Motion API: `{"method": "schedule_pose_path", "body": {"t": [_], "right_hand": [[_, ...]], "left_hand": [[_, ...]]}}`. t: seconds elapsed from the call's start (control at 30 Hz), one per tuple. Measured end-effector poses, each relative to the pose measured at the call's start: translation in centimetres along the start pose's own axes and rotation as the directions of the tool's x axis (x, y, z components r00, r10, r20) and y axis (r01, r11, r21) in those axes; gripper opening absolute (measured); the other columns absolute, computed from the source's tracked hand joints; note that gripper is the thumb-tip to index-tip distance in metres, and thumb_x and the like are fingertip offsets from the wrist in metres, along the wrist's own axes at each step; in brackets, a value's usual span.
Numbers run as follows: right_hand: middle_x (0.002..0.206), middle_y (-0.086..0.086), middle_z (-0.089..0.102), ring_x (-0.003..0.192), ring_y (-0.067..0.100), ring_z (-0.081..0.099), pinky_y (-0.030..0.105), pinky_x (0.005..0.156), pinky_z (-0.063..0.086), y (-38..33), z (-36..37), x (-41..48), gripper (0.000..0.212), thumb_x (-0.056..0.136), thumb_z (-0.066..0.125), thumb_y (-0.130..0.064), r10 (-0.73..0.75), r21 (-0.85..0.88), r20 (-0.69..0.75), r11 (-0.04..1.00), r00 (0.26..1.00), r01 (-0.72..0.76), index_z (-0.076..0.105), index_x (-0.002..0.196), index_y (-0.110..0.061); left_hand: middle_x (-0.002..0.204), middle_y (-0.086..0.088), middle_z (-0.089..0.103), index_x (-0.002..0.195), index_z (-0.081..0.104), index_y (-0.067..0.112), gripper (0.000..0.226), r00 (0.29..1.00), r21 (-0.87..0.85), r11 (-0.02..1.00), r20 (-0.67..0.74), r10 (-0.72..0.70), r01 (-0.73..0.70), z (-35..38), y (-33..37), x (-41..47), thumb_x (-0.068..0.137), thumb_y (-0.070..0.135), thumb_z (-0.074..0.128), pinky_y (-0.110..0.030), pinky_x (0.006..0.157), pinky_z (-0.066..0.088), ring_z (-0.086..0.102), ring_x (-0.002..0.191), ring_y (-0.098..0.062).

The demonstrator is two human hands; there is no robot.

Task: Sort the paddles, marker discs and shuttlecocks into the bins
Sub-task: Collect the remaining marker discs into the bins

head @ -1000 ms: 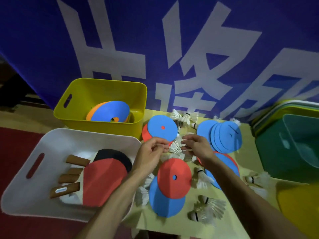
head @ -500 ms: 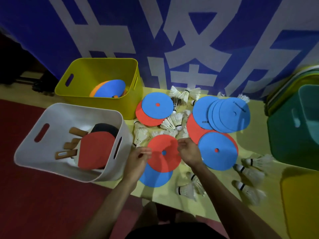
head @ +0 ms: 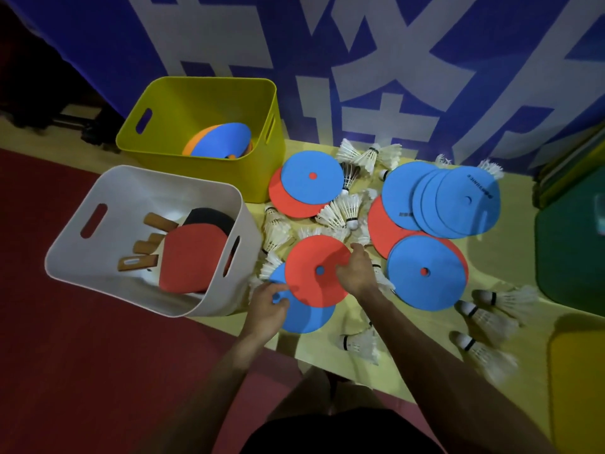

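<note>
My right hand [head: 357,273] grips the right edge of a red marker disc [head: 311,270] that lies over a blue marker disc [head: 309,314]. My left hand [head: 268,306] pinches the blue disc's left edge. More red and blue discs [head: 458,204] are spread to the right and behind. White shuttlecocks [head: 343,211] lie scattered among them. Paddles [head: 193,250] rest in the white bin [head: 98,221]. The yellow bin [head: 203,103] holds blue and orange discs [head: 222,139].
A green bin [head: 569,250] stands at the right edge, with a yellow one [head: 579,371] in front of it. Several shuttlecocks [head: 484,319] lie near them. A blue banner [head: 360,60] hangs behind the yellow-green table [head: 425,348]. Red floor lies to the left.
Both hands have drawn back from the shuttlecock pile to the near red-and-blue disc pair and taken hold of its edges. My view has pulled back and tilted down.
</note>
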State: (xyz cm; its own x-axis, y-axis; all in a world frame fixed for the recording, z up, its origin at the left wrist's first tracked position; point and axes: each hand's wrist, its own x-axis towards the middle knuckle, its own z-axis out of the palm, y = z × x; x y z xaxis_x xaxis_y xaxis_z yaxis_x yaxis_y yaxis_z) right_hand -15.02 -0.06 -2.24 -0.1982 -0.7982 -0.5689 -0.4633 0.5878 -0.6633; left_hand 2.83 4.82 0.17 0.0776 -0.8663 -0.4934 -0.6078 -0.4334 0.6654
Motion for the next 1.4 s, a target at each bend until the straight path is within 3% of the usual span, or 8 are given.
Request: {"method": "schedule_pose_path", "body": {"t": [0.27,0.37,0.53,0.77,1.03,1.1,1.17,1.4], "right_hand": [[0.126,0.023,0.044,0.115,0.040,0.050,0.046,0.095,0.045,-1.4,0.5,-0.2,0.036,0.085,0.047,-0.001,-0.030,-0.277,-0.118,0.961,0.993,-0.004,0.047,0.121,0.001],[0.116,0.016,0.056,0.109,0.035,0.056,0.039,0.089,0.046,-2.2,-0.3,-0.4,0.030,0.086,0.045,-0.005,-0.093,-0.340,-0.168,0.940,0.981,0.031,0.060,0.112,-0.006],[0.102,0.013,0.066,0.095,0.031,0.061,0.033,0.076,0.046,-3.3,-2.3,-0.9,0.022,0.084,0.051,-0.008,-0.160,-0.218,-0.224,0.970,0.961,0.111,0.067,0.098,-0.012],[0.088,0.008,0.066,0.076,0.016,0.052,0.019,0.059,0.028,-3.7,-3.9,-2.6,0.018,0.090,0.054,-0.010,-0.230,-0.155,-0.309,0.970,0.923,0.190,0.067,0.102,-0.009],[0.086,0.001,0.065,0.078,0.019,0.057,0.027,0.065,0.039,-5.7,-5.1,-4.0,0.015,0.089,0.054,-0.012,-0.264,-0.220,-0.272,0.953,0.925,0.207,0.068,0.096,-0.012],[0.088,-0.001,0.065,0.080,0.019,0.058,0.026,0.068,0.038,-6.2,-5.6,-4.0,0.018,0.090,0.054,-0.014,-0.283,-0.282,-0.250,0.936,0.926,0.210,0.068,0.100,-0.013],[0.088,-0.001,0.064,0.080,0.018,0.057,0.025,0.068,0.038,-6.7,-6.0,-3.8,0.020,0.090,0.053,-0.013,-0.284,-0.314,-0.237,0.927,0.929,0.203,0.068,0.102,-0.013],[0.069,0.010,0.067,0.066,0.025,0.065,0.036,0.065,0.058,-7.6,-8.5,-4.1,0.027,0.080,0.053,-0.003,-0.197,-0.139,-0.266,0.977,0.944,0.164,0.069,0.099,-0.012]], "left_hand": [[0.122,-0.007,0.042,0.089,0.065,0.026,0.021,1.000,0.072,0.997,0.006,0.013,-0.013,0.4,-0.5,1.3,0.087,0.007,0.056,-0.020,0.091,0.038,0.051,0.103,-0.019],[0.118,-0.008,0.051,0.077,0.061,0.040,0.019,0.999,0.054,0.998,-0.036,-0.013,0.014,0.8,-0.7,2.2,0.080,0.022,0.058,-0.045,0.102,0.041,0.049,0.117,-0.033],[0.132,-0.006,0.039,0.113,0.059,0.024,0.029,0.985,0.190,0.974,-0.138,-0.099,0.125,1.1,-0.7,2.5,0.084,0.026,0.061,-0.038,0.109,0.020,0.028,0.130,-0.027],[0.129,-0.008,0.044,0.120,0.050,0.019,0.044,0.983,0.224,0.974,-0.182,0.021,0.021,1.3,-1.1,2.7,0.080,0.015,0.065,-0.040,0.101,0.020,0.030,0.129,-0.027],[0.104,-0.007,0.055,0.112,0.055,0.010,0.031,0.979,-0.038,0.985,-0.123,0.163,-0.168,0.1,-1.5,3.1,0.082,0.001,0.058,-0.042,0.080,0.049,0.054,0.095,-0.026],[0.080,-0.002,0.054,0.081,0.057,0.016,0.014,0.977,-0.008,0.979,-0.062,0.205,-0.206,-0.3,-1.6,3.6,0.083,0.002,0.056,-0.029,0.062,0.046,0.053,0.075,-0.023],[0.057,0.001,0.041,0.057,0.042,0.016,0.033,0.971,0.029,0.971,-0.029,0.239,-0.238,-0.5,-1.6,4.0,0.084,0.001,0.055,-0.019,0.047,0.028,0.041,0.054,-0.016],[0.099,-0.003,0.069,0.114,0.063,0.012,0.024,0.934,0.171,0.919,0.029,0.356,-0.356,-1.7,-0.6,3.6,0.093,0.015,0.053,-0.028,0.070,0.047,0.063,0.086,-0.018]]}}
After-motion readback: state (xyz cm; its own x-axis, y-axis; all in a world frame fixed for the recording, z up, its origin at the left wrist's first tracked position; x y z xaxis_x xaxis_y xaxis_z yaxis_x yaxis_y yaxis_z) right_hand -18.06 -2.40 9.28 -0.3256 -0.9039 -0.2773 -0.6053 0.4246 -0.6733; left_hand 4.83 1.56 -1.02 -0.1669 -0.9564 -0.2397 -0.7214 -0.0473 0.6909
